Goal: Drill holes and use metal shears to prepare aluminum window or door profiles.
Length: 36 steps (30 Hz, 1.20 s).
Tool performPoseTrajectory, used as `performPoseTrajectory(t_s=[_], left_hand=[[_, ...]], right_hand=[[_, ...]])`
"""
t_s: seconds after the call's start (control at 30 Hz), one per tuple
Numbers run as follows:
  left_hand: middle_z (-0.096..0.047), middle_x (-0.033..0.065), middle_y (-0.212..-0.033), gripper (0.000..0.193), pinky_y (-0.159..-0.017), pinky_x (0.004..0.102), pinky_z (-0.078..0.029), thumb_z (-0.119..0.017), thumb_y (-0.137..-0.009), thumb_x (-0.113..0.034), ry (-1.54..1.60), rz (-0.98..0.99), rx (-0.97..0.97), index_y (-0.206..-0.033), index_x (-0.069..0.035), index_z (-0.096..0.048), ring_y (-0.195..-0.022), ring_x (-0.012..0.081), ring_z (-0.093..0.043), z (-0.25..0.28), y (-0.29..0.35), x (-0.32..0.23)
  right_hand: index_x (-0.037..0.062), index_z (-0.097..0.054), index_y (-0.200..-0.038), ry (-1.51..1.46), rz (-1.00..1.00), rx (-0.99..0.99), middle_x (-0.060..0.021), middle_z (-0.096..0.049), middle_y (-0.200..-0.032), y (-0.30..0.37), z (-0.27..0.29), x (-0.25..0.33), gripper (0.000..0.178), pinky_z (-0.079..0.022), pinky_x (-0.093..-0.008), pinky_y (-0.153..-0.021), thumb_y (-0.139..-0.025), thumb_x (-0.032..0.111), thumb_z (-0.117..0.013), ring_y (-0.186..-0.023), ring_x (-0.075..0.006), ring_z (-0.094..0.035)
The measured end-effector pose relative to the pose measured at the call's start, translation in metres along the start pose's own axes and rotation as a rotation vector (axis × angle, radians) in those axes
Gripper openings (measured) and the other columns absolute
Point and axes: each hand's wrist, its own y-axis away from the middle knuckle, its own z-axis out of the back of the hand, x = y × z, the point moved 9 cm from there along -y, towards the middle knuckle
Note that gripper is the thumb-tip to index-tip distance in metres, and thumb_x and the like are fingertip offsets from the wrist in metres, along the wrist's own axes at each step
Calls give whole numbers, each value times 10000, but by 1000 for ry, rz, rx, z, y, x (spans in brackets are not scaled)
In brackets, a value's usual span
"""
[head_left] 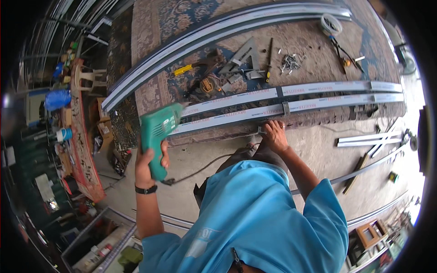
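My left hand (150,164) is wrapped round the handle of a green corded power drill (160,127), raised at the left end of the wrapped metal profiles. Its nose points right, slightly blurred. At the table's front edge, my right hand (276,135) has its fingers curled round a small grey metal piece (261,130), partly covered by the fingers. Just beyond that hand lie the two long profiles, a nearer profile (232,116) and a farther profile (246,97), both in printed white film. A small metal bracket (286,108) sits across the nearer one.
Carpet (318,45) covers the table. On it lie a tape measure (207,85), a set square (241,57), a screwdriver (269,63), loose screws (291,63), and pliers (343,57). More profiles (218,28) stretch along the back. The drill's cord (200,170) hangs before my body.
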Motion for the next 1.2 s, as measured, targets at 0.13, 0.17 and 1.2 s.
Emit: performPoseTrajectory(t_s=[0.13, 0.17, 1.2], left_hand=[[-644, 224, -1272, 999, -786, 411, -561, -771, -900, -341, -999, -169, -247, -1659, -132, -156, -932, 360, -710, 48, -59, -10], [-654, 258, -1273, 1022, -833, 448, -554, -783, -877, -371, -1153, -204, -291, -1656, -142, -163, -1012, 409, -697, 72, -84, -3], [-710, 47, -1147, 392, -817, 305, -602, -762, -967, -221, -72, 288, 372, -1298, -42, -653, -1010, 142, -685, -211, -250, 202]], right_hand=[[63, -573, -1142, -142, -21, 15, -131, -625, -1084, -7, 8, 1, 423, -447, -471, -942, -780, 115, -785, -1070, -355, -599], [62, -578, -1144, -273, -89, 30, -135, -643, -1053, -4, 11, -6, 413, -475, -470, -898, -789, 99, -784, -1035, -372, -618], [29, -717, -1147, -1674, -455, 190, -1, -716, -1038, -89, 97, -87, 180, -499, -269, -878, -1003, 136, -701, -952, -81, -625]])
